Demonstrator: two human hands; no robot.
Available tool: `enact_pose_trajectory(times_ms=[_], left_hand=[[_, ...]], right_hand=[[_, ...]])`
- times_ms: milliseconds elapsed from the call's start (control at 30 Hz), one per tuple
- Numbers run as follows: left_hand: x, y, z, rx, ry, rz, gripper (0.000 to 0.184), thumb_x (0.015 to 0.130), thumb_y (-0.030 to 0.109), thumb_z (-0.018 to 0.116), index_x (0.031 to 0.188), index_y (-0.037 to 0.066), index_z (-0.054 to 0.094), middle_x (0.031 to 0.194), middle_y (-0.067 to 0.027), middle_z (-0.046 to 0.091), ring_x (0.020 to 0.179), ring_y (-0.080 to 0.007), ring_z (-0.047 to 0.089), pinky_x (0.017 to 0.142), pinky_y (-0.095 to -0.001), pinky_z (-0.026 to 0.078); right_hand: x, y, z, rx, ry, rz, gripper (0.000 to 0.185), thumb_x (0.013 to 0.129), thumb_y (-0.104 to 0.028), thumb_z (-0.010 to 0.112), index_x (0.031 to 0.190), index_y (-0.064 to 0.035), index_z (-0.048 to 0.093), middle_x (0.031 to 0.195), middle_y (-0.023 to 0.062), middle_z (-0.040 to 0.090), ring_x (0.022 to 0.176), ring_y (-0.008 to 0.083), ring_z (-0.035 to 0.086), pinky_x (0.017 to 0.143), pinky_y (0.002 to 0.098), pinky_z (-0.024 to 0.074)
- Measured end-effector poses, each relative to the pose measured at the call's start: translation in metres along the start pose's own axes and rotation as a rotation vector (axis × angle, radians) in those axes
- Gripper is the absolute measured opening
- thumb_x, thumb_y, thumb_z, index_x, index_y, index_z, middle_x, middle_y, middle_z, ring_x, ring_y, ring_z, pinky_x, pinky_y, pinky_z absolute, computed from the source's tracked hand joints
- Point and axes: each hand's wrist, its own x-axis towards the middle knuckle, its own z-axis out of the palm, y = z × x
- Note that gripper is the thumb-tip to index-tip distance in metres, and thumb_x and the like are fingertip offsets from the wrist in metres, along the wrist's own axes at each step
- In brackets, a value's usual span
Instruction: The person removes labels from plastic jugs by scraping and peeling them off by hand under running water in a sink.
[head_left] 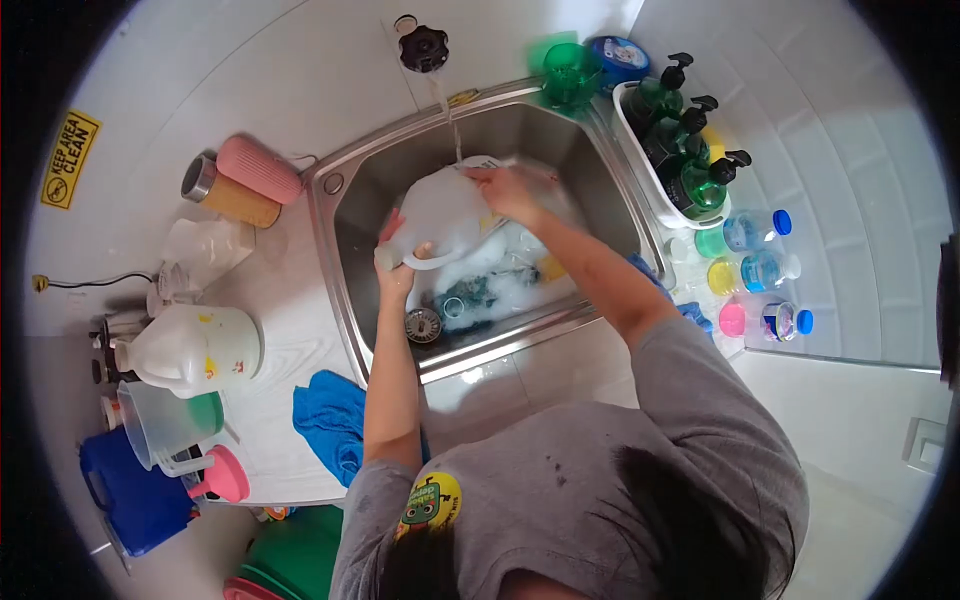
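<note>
A white plastic jug point(445, 205) with a loop handle lies tilted in the steel sink point(590, 185), its neck toward my left hand. My left hand point(395, 268) is closed around the jug near its neck and handle. At the jug's far end, my right hand point(508, 193) is closed against its side, fingers bent; whether a small thing is in them I cannot tell. Water runs from the black-knobbed tap point(424, 48) onto the jug's far end. White suds point(520, 245) and a dark green mass point(468, 297) lie below it, beside the drain strainer point(423, 324).
Right of the sink stand a white tray point(628, 105) of green pump bottles and several small clear bottles point(765, 270). To the left are a large white jug point(195, 348), a clear pitcher point(160, 425), a pink funnel point(224, 475) and a blue cloth point(332, 425).
</note>
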Motion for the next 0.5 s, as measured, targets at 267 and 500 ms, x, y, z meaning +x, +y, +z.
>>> enact_pose_trajectory(times_ms=[267,500], left_hand=[[0.017,-0.001,0.009,0.002,-0.007,0.075,0.064,0.059,0.009,0.076,0.116,0.001,0.049,0.127,-0.0177,0.044,0.111,-0.0268,0.046,0.094,-0.0348,0.036],[-0.005,-0.026,0.003,-0.016,0.090,-0.273,0.057,0.058,0.013,0.078,0.109,0.002,0.055,0.099,-0.0107,0.061,0.085,-0.0185,0.058,0.079,-0.0296,0.046]], right_hand=[[0.012,0.032,-0.023,0.186,0.044,0.038,0.040,0.075,-0.005,0.044,0.111,-0.0111,0.060,0.094,0.0106,0.065,0.074,0.0249,0.061,0.065,0.0318,0.0472],[0.007,0.023,-0.017,-0.032,-0.084,-0.078,0.045,0.075,-0.001,0.045,0.119,-0.0052,0.053,0.110,0.0071,0.059,0.083,0.0123,0.053,0.071,0.0226,0.0427]])
